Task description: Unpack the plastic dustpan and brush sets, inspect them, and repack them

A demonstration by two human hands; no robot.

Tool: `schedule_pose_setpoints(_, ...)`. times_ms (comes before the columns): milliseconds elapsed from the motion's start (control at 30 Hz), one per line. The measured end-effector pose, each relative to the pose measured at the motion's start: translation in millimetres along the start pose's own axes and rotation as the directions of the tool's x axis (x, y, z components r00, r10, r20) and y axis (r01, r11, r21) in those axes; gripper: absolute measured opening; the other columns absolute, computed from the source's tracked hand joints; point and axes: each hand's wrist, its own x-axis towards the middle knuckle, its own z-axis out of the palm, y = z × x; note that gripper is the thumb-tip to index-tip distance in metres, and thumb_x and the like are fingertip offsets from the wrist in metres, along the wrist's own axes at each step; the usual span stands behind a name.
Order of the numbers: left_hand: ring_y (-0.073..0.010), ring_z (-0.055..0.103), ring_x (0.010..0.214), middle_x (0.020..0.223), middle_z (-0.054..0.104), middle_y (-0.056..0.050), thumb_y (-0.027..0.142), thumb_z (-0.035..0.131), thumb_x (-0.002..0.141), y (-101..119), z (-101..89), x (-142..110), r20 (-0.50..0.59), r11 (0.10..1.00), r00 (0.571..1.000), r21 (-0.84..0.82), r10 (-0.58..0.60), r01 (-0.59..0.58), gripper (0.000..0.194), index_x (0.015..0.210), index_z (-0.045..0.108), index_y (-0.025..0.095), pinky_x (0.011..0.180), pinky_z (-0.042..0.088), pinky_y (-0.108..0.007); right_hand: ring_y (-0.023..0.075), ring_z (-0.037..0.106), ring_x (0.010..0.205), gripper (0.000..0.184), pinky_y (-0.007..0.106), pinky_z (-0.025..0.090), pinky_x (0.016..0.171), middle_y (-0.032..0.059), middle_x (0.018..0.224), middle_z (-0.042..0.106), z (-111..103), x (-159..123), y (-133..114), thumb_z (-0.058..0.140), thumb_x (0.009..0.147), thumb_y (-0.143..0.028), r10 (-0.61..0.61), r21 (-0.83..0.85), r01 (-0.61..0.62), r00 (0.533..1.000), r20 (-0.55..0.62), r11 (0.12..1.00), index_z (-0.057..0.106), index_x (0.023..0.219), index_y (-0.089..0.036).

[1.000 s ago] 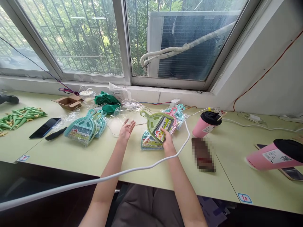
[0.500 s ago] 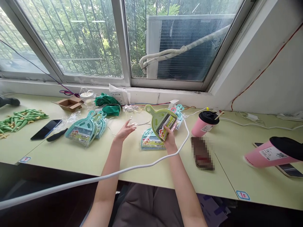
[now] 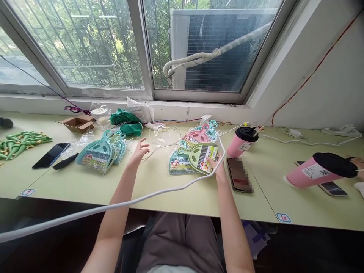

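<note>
My right hand (image 3: 218, 163) grips the lower right edge of a green dustpan and brush set (image 3: 199, 157) in clear wrap. It is tilted, its handle towards the left, over a blue dustpan set (image 3: 179, 163) on the table. A pink dustpan set (image 3: 199, 134) lies just behind, with more blue handles (image 3: 212, 129) at its back. My left hand (image 3: 139, 151) hovers over the table with fingers apart and holds nothing. Farther left rests a pile of wrapped blue dustpan sets (image 3: 98, 153).
A white cable (image 3: 159, 192) crosses in front of my forearms. To the right stand two pink cups (image 3: 239, 146) with black lids, beside a phone (image 3: 237, 174). At left lie another phone (image 3: 51, 155), a small cardboard box (image 3: 78, 123) and green pods (image 3: 22, 142). Another person's hand (image 3: 360, 168) shows far right.
My right hand has moved right and lower with the green dustpan set, turning it flatter and uncovering the pink set. My left hand has shifted slightly left, still open. The view has tilted slightly.
</note>
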Motion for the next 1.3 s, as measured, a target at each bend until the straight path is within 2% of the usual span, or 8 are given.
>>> schedule_pose_setpoints(200,-0.0136,0.058,0.066,0.095,0.054,-0.003,0.035,0.069,0.078,-4,27.9,-11,-0.179,0.996,0.981,-0.063,-0.08,0.069,0.05,0.12,0.045,0.023,0.076,0.045,-0.031,0.0288,0.069,0.098,0.08,0.046,0.058,0.087,0.0083,0.104,0.073,-15,-13,-2,0.088,0.046,-0.025,0.017,-0.029,-0.021,0.993,-0.115,0.999,0.058,0.12,-0.02)
schedule_pose_setpoints(300,-0.0188,0.058,0.082,0.11,0.051,-0.007,0.04,0.076,0.074,-10,34.0,-23,-0.22,0.968,0.956,0.196,0.197,-0.154,0.054,0.117,0.047,0.024,0.084,0.044,-0.035,0.0303,0.068,0.104,0.088,0.046,0.057,0.089,0.0121,0.115,0.071,-37,-20,-1,0.087,0.048,-0.031,0.011,-0.06,-0.018,0.992,-0.127,0.998,0.053,0.128,-0.021)
schedule_pose_setpoints(367,-0.0257,0.055,0.098,0.113,0.051,-0.01,0.04,0.075,0.075,-11,34.2,-28,-0.197,0.857,0.902,0.441,0.383,-0.267,0.043,0.109,0.054,0.024,0.092,0.04,-0.039,0.0313,0.065,0.111,0.093,0.047,0.055,0.093,0.0147,0.124,0.066,-51,-25,0,0.085,0.051,-0.037,-0.01,-0.136,-0.006,0.993,-0.116,0.991,0.048,0.134,-0.02)
schedule_pose_setpoints(533,-0.0375,0.046,0.112,0.105,0.057,-0.015,0.039,0.066,0.084,-19,29.8,-18,-0.076,0.647,0.892,0.716,0.445,-0.262,0.018,0.091,0.064,0.022,0.097,0.031,-0.048,0.0325,0.052,0.129,0.093,0.051,0.039,0.109,0.0153,0.138,0.056,-66,-36,-2,0.075,0.063,-0.052,-0.1,-0.53,0.049,0.993,-0.069,0.847,0.039,0.143,-0.022)
schedule_pose_setpoints(833,-0.0369,0.044,0.113,0.108,0.061,-0.016,0.034,0.064,0.085,-32,23.3,4,-0.152,0.676,0.882,0.703,0.446,-0.221,0.021,0.103,0.064,0.023,0.098,0.028,-0.047,0.0352,0.031,0.143,0.083,0.051,0.029,0.115,0.0197,0.154,0.032,-48,-50,-2,0.052,0.082,-0.062,-0.219,-0.725,0.14,0.976,-0.015,0.674,0.031,0.149,-0.018)
schedule_pose_setpoints(1033,-0.0354,0.047,0.112,0.104,0.064,-0.015,0.029,0.064,0.084,-35,20.4,25,-0.157,0.67,0.876,0.709,0.455,-0.221,0.007,0.088,0.066,0.023,0.097,0.028,-0.045,0.0364,0.025,0.146,0.072,0.054,0.028,0.115,0.0178,0.158,0.024,-37,-61,-3,0.049,0.085,-0.057,-0.306,-0.811,0.199,0.952,0.026,0.55,0.035,0.146,-0.02)
schedule_pose_setpoints(1167,-0.0347,0.048,0.112,0.103,0.066,-0.015,0.026,0.061,0.086,-39,17.0,34,-0.155,0.643,0.883,0.741,0.443,-0.193,0.007,0.089,0.066,0.022,0.096,0.027,-0.044,0.0354,0.029,0.144,0.063,0.055,0.03,0.113,0.0168,0.156,0.03,-23,-72,-14,0.047,0.088,-0.05,-0.349,-0.813,0.286,0.931,0.109,0.508,0.04,0.143,-0.021)
schedule_pose_setpoints(1300,-0.0347,0.048,0.113,0.108,0.066,-0.016,0.028,0.065,0.083,-34,19.0,41,-0.16,0.636,0.883,0.75,0.442,-0.183,0.014,0.095,0.065,0.021,0.095,0.026,-0.044,0.0302,0.04,0.137,0.049,0.053,0.032,0.113,0.0115,0.145,0.047,6,-75,-24,0.053,0.087,-0.038,-0.353,-0.697,0.413,0.904,0.239,0.586,0.051,0.135,-0.025)
